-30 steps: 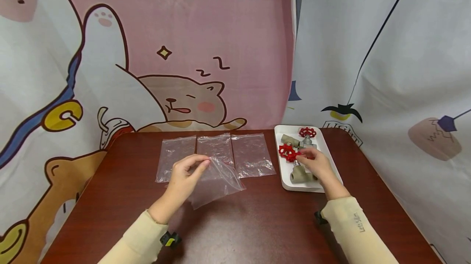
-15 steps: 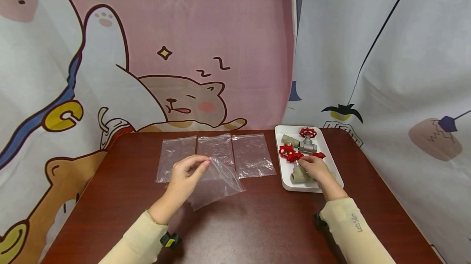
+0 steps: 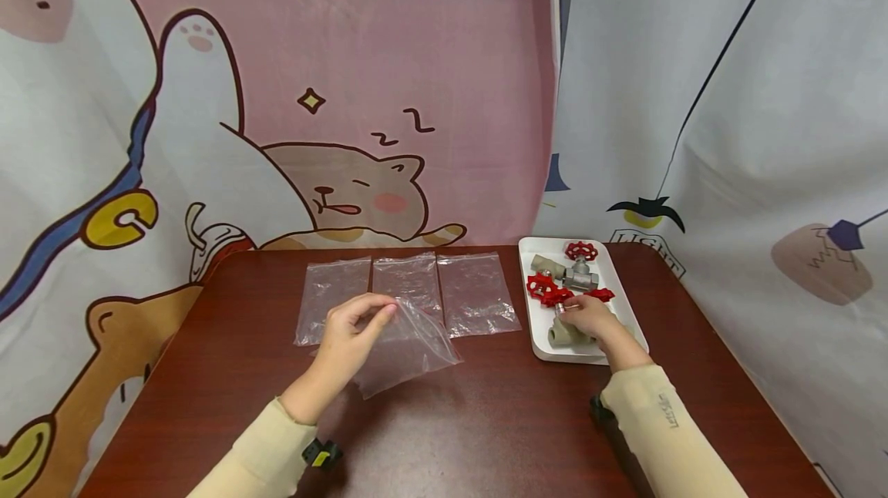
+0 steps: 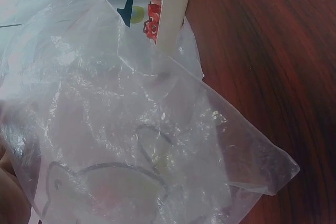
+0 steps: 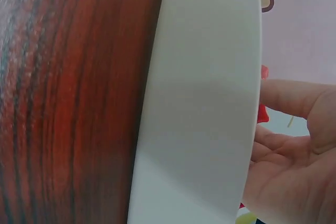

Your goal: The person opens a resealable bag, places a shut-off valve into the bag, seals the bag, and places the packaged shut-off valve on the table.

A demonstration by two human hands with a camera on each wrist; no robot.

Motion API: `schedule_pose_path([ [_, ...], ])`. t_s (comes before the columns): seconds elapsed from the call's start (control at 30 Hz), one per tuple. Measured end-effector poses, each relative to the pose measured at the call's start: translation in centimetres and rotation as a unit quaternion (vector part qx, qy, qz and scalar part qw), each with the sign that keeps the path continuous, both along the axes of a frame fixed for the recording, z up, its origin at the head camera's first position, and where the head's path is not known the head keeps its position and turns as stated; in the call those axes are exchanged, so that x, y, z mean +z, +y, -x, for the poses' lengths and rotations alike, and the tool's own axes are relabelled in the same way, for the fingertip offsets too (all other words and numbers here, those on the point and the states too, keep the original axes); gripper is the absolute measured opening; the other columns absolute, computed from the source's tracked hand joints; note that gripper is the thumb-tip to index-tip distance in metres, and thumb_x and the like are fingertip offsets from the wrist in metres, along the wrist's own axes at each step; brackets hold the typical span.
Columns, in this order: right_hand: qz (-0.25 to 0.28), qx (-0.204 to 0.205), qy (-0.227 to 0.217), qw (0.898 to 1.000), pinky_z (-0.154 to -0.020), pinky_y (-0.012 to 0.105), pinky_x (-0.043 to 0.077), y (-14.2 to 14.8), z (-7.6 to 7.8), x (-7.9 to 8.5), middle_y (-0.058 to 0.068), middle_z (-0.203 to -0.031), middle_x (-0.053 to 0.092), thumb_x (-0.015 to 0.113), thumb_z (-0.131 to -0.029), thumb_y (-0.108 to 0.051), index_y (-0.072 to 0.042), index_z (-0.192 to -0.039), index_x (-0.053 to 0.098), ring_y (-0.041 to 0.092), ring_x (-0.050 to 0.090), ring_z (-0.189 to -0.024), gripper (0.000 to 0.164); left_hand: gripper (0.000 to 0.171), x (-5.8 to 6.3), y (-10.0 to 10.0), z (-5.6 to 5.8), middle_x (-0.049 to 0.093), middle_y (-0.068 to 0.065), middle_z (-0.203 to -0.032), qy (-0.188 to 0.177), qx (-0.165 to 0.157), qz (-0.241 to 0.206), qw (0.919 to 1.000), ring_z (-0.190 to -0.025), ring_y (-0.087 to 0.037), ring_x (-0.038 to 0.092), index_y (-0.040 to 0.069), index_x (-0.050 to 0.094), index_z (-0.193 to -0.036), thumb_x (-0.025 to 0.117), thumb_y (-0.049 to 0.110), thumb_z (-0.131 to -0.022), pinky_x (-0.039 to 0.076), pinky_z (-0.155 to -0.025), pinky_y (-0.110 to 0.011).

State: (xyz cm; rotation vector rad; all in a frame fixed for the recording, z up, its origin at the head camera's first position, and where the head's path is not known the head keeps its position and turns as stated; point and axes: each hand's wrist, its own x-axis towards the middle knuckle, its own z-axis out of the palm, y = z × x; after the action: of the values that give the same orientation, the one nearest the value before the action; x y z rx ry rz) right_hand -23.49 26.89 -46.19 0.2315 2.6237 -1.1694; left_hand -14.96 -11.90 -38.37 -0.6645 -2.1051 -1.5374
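Observation:
My left hand (image 3: 350, 332) pinches the top edge of a clear zip-lock bag (image 3: 405, 359), which hangs down over the table. In the left wrist view the same bag (image 4: 131, 129) fills much of the picture. My right hand (image 3: 595, 321) is inside the white tray (image 3: 579, 357), its thumb and fingers round the neck of a valve with a beige body (image 3: 565, 334). The tray wall (image 5: 202, 98) hides those fingertips in the right wrist view. Around the hand lie more valves with red handwheels, one with a metal body (image 3: 580, 278).
Three flat clear bags lie in a row towards the back of the brown table (image 3: 472, 421): a left bag (image 3: 333, 297), a middle bag (image 3: 405, 274) and a right bag (image 3: 479, 294). A printed cloth (image 3: 444, 58) hangs behind the table.
My right hand has shifted slightly from the red handwheels down to the neck of the front valve, its fingers closing in. The left hand and its bag have hardly moved.

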Motion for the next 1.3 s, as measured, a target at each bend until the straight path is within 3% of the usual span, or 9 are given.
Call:
schedule_pose_path([
  [0.37,0.053,0.029,0.034,0.998,-0.07,0.021,0.046,-0.2,-0.1,-1.1,0.029,-0.113,0.061,0.069,-0.085,-0.013,0.015,-0.119,0.05,0.02,0.06,-0.094,0.048,0.007,-0.4,0.1,0.1,0.067,-0.014,-0.074,0.005,0.005,-0.01,0.9999,-0.068,-0.013,0.065,-0.005,0.068,-0.087,0.065,-0.01,-0.083,0.052,-0.062,-0.016],
  [0.57,0.133,0.0,0.056,0.989,-0.07,0.018,0.048,-0.1,-0.3,-1.7,0.025,-0.115,0.062,0.067,-0.088,-0.016,0.011,-0.126,0.048,0.003,0.058,-0.085,0.05,0.007,-0.3,0.0,0.1,0.067,-0.015,-0.074,-0.001,0.003,-0.003,1.0,-0.067,-0.014,0.065,-0.006,0.067,-0.087,0.064,-0.01,-0.083,0.053,-0.061,-0.017],
  [0.7,0.191,-0.043,0.057,0.979,-0.069,0.018,0.047,0.0,-0.3,-1.5,0.004,-0.103,0.066,0.067,-0.088,-0.02,0.007,-0.131,0.045,-0.001,0.056,-0.079,0.055,0.007,-0.3,0.0,0.1,0.067,-0.015,-0.074,-0.001,0.004,-0.003,1.0,-0.067,-0.016,0.065,-0.006,0.067,-0.087,0.064,-0.01,-0.083,0.053,-0.061,-0.017],
  [0.8,0.23,-0.074,0.052,0.969,-0.066,0.018,0.047,0.1,-0.3,-1.3,-0.01,-0.094,0.06,0.066,-0.089,-0.024,0.005,-0.133,0.043,-0.001,0.055,-0.074,0.057,0.007,-0.3,0.0,0.1,0.067,-0.015,-0.074,-0.001,0.005,-0.002,1.0,-0.067,-0.018,0.065,-0.006,0.067,-0.087,0.064,-0.01,-0.083,0.053,-0.061,-0.017],
  [1.0,0.338,-0.096,0.019,0.936,-0.069,0.028,0.056,0.2,-0.5,-0.9,-0.008,-0.095,0.056,0.06,-0.094,-0.026,0.005,-0.14,0.033,0.005,0.059,-0.076,0.062,0.007,-0.4,0.0,0.2,0.067,-0.016,-0.075,-0.001,0.002,-0.007,1.0,-0.067,-0.019,0.065,-0.006,0.067,-0.087,0.064,-0.01,-0.083,0.053,-0.061,-0.017],
  [1.1,0.367,-0.106,0.011,0.924,-0.068,0.031,0.057,0.2,-0.7,-0.7,-0.009,-0.094,0.06,0.061,-0.093,-0.025,0.002,-0.139,0.036,0.007,0.062,-0.075,0.059,0.007,-0.5,-0.1,0.2,0.067,-0.016,-0.074,0.002,0.001,-0.008,1.0,-0.067,-0.018,0.065,-0.006,0.067,-0.087,0.064,-0.01,-0.083,0.053,-0.061,-0.017],
  [1.17,0.38,-0.113,0.009,0.918,-0.067,0.03,0.057,0.1,-0.9,-0.6,-0.01,-0.091,0.062,0.064,-0.091,-0.023,-0.003,-0.133,0.046,0.008,0.063,-0.074,0.05,0.007,-0.5,-0.1,0.2,0.067,-0.016,-0.074,0.004,-0.001,-0.009,1.0,-0.067,-0.018,0.065,-0.006,0.067,-0.088,0.064,-0.01,-0.083,0.053,-0.061,-0.017],
  [1.3,0.401,-0.129,0.008,0.907,-0.064,0.024,0.055,-0.4,-1.2,-0.3,-0.011,-0.086,0.065,0.067,-0.089,-0.019,-0.017,-0.107,0.064,0.007,0.062,-0.072,0.018,0.007,-0.6,-0.2,0.2,0.067,-0.017,-0.074,-0.004,-0.005,-0.012,0.9999,-0.068,-0.018,0.065,-0.006,0.067,-0.088,0.064,-0.01,-0.083,0.053,-0.061,-0.017],
])
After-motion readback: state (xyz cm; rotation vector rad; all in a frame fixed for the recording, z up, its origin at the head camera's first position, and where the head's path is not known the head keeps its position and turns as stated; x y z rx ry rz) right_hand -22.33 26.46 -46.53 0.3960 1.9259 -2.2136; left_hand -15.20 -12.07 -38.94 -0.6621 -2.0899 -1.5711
